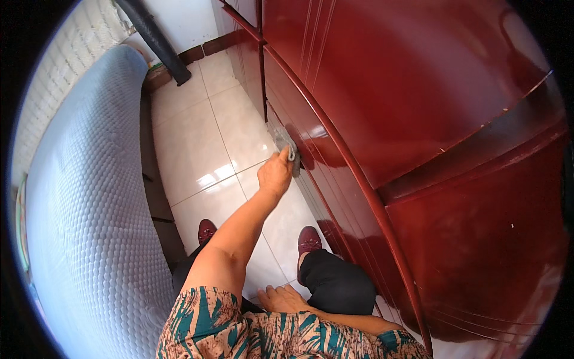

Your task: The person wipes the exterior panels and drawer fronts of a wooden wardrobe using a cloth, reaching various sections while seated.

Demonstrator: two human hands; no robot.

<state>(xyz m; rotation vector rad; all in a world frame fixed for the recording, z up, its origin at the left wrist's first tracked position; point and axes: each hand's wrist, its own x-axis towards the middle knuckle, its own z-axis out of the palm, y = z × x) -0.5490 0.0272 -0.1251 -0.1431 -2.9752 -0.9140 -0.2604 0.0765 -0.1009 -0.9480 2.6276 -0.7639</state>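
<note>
My left hand [276,176] reaches out with its fingers closed on a grey cloth [286,141]. The cloth is pressed against the front of a glossy dark red cabinet [311,134], low down near the floor. Part of the cloth is hidden behind my fingers. Close to my body, my right hand [283,299] lies with its fingers stretched and slightly apart, near my black trousers, and holds nothing. Its forearm crosses in front of my patterned shirt.
A bed with a pale blue quilted cover [113,197] runs along the left. Between it and the cabinet is a narrow strip of shiny tiled floor [200,137], where my dark red shoes [310,239] stand. A dark pipe-like object [156,42] leans at the far wall.
</note>
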